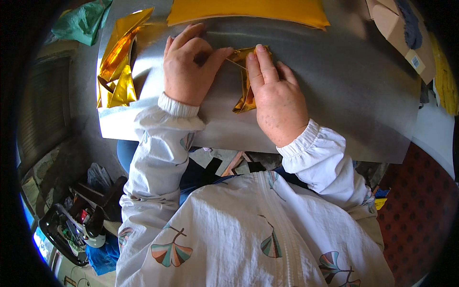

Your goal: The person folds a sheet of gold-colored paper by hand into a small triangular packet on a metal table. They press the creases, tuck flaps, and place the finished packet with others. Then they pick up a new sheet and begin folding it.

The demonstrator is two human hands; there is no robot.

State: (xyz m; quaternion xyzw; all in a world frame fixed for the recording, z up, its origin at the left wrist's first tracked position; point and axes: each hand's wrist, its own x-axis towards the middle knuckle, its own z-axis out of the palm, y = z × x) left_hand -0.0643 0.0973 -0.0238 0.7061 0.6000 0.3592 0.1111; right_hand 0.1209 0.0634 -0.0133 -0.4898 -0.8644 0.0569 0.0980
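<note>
Seemingly, the gold foil (245,91) is partly folded: right hand (282,105) straight-fingered atop it, left hand (189,64) spread, thumb at its edge; folded pieces (120,87) left of it, unfolded sheets (248,13) beyond.

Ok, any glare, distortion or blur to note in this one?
Head view: glare whitens the table at its near left corner, and highlights streak the left foil and handled foil; head view: the rim fades to black and the yellow sheets look bowed; head view: left hand and right hand look fairly sharp.
</note>
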